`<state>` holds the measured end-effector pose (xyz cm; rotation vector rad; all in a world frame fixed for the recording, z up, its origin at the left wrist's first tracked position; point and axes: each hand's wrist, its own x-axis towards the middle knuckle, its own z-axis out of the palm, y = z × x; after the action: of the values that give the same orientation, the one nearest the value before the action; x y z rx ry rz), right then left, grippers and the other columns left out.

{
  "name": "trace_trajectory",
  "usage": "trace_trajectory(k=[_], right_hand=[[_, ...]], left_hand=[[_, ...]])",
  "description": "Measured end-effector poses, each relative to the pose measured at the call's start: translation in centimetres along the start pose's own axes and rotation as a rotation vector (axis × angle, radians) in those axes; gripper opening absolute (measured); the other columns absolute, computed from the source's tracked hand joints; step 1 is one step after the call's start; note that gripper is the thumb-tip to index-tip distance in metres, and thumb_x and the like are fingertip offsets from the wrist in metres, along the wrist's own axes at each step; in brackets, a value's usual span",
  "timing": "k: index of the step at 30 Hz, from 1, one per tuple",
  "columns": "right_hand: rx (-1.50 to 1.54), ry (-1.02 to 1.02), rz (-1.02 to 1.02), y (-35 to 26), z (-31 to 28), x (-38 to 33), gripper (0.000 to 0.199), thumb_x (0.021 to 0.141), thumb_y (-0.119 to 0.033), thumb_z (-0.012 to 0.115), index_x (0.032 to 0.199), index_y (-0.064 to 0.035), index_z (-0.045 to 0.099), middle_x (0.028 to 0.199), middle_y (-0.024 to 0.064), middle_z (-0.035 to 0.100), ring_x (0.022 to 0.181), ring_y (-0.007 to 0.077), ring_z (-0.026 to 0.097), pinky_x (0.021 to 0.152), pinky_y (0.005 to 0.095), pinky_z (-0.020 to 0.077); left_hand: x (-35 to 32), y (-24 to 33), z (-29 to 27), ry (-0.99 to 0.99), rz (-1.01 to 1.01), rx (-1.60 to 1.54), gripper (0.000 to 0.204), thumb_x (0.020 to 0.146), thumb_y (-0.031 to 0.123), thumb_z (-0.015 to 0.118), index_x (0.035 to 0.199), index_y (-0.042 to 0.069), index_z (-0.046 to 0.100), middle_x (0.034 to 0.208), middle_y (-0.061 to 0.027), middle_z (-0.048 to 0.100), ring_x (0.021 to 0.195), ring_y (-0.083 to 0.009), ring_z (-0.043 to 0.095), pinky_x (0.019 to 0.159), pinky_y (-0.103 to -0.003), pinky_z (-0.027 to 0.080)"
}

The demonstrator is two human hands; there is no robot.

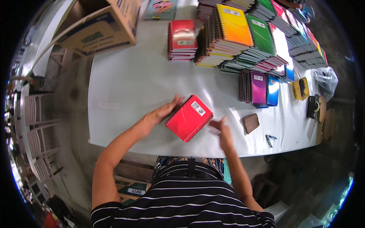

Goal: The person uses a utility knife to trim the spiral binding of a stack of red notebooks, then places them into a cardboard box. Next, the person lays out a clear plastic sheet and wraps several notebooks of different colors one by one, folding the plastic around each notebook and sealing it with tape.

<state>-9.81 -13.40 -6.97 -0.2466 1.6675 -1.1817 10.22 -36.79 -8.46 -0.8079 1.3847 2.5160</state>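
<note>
A small stack of spiral-bound red notebooks (190, 118) lies turned at an angle on the table, close in front of me. Its top cover carries a white label, and wire binding shows on two opposite sides. My left hand (167, 109) is at the stack's left side, open, with fingers stretched along it; some fingertips are hidden, so contact is unclear. On the other side, slightly apart from the stack, my right hand (221, 127) is open and blurred by motion, its fingers pointing toward the notebooks.
Beyond stand a red notebook pile (182, 36), tall yellow (234, 24) and green (261, 34) piles, and purple notebooks (259, 88). Right of my right hand lie a brown block (251, 123) and pliers (269, 140). A cardboard box (102, 32) stands far left.
</note>
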Motion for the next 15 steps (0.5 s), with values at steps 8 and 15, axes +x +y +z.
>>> trace_trajectory(k=[8, 15], right_hand=[[0.434, 0.005, 0.242, 0.1, 7.4, 1.2, 0.086, 0.095, -0.068, 0.025, 0.123, 0.0078, 0.054, 0.116, 0.0167, 0.062, 0.108, 0.024, 0.056, 0.101, 0.0385, 0.0393], [-0.186, -0.004, -0.131, -0.2, 11.2, 3.8, 0.059, 0.103, -0.05, 0.031, 0.115, 0.002, 0.055, 0.092, 0.008, 0.053, 0.081, 0.0182, 0.048, 0.091, 0.0327, 0.0374]], left_hand=[[-4.9, 2.2, 1.7, -0.116, 0.163, -0.166, 0.12, 0.067, 0.08, 0.06, 0.153, 0.008, 0.016, 0.155, -0.0098, 0.026, 0.143, -0.0245, 0.024, 0.116, -0.04, 0.022], [-8.3, -3.9, -1.8, 0.143, 0.131, -0.501, 0.101, 0.073, 0.067, 0.07, 0.143, 0.003, 0.036, 0.139, -0.0115, 0.049, 0.126, -0.0214, 0.048, 0.106, -0.039, 0.04]])
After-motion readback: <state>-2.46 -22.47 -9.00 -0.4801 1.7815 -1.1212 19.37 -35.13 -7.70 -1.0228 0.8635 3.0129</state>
